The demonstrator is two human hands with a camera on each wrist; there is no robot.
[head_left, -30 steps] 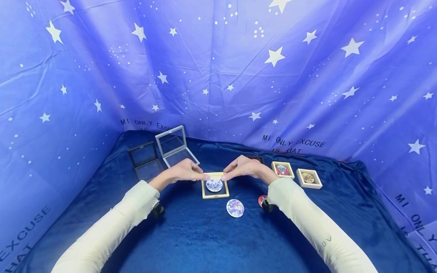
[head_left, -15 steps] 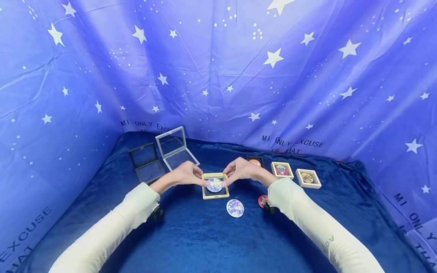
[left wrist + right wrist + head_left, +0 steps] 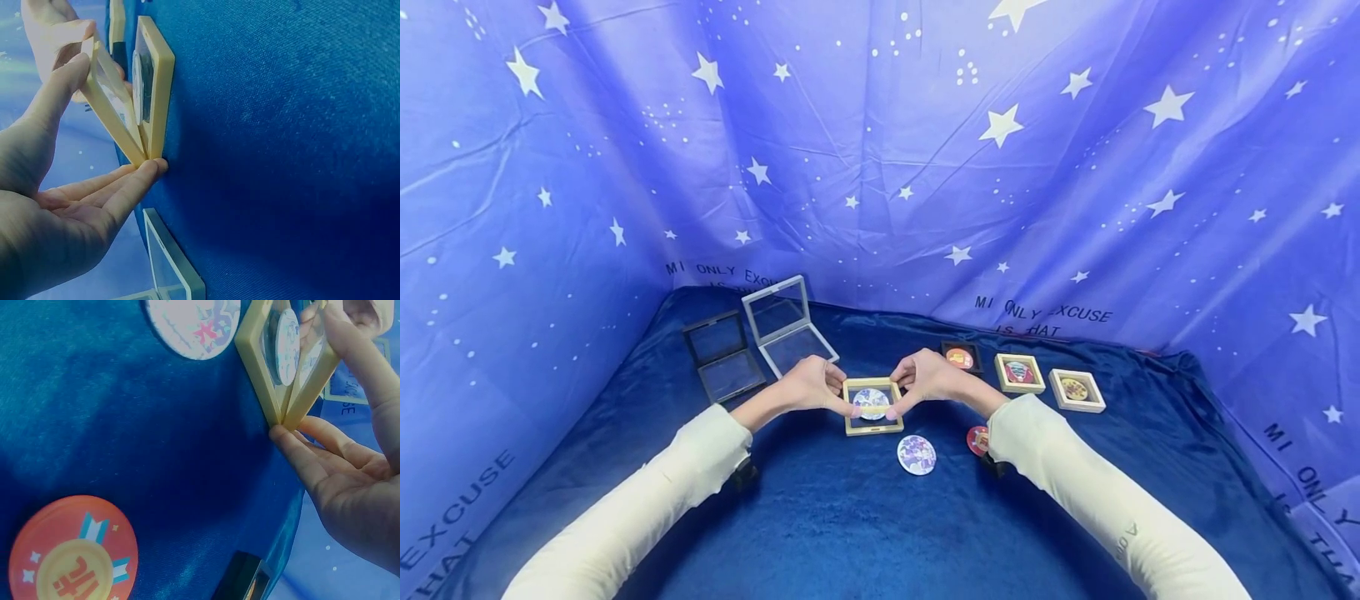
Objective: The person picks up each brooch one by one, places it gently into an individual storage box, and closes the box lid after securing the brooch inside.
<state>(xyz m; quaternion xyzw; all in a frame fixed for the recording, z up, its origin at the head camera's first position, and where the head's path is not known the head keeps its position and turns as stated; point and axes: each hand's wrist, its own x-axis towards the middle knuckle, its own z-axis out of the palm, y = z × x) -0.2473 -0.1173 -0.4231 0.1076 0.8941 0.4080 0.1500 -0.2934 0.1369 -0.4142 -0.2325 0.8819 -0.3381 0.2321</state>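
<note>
Pale case [image 3: 874, 431] sitting half-open over here

It's resting on the blue cloth [image 3: 850, 533], lid [image 3: 112, 124] leaning over a round badge [image 3: 287, 347] inside. Left hand [image 3: 811, 385] is gripping one side, thumb [image 3: 53, 100] on the lid, fingers [image 3: 125, 197] at the hinge [image 3: 283, 419]; right hand [image 3: 928, 380] is gripping the other side likewise. Purple badge [image 3: 917, 455] is lying just in front, red badge [image 3: 977, 440] farther right. Back left, a grey case [image 3: 773, 288] and black case [image 3: 722, 358] are standing open; over right I'm seeing three small cases [image 3: 1022, 388] holding badges [image 3: 1018, 372].

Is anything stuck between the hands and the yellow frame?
Nothing visible is: the left hand and right hand both hold the yellow frame directly. The round badge lies between the frame's two halves, which stand apart.
</note>
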